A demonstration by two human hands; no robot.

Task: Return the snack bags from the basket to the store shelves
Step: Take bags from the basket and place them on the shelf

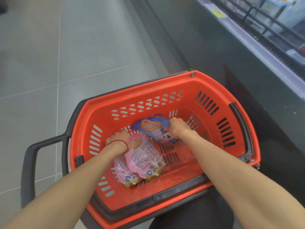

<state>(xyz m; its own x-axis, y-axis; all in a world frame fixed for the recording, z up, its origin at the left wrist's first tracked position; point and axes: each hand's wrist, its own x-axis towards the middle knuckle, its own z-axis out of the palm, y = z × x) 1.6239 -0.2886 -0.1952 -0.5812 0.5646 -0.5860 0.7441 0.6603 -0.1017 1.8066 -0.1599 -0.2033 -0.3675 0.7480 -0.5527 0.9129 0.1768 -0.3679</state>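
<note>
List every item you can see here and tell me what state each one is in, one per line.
Red slotted plastic basket: upright on the floor, holding bags.
Black basket handle: folded out to the left.
Two pink snack bags: overlapping, top ends gripped.
Purple-blue snack bag: tilted, gripped at its edge.
Left hand: closed on the pink bags.
Right hand: closed on the purple-blue bag.

Grey tiled floor [49, 55], pale grout lines crossing it. Sitting right on it: a red plastic basket [165, 86] with slotted walls, dark grey handle [31, 159] sticking out on the left. Down in the basket, two pink snack bags [145, 161] overlapping, plus a purple snack bag [153, 128] tilted just beyond them.
</note>
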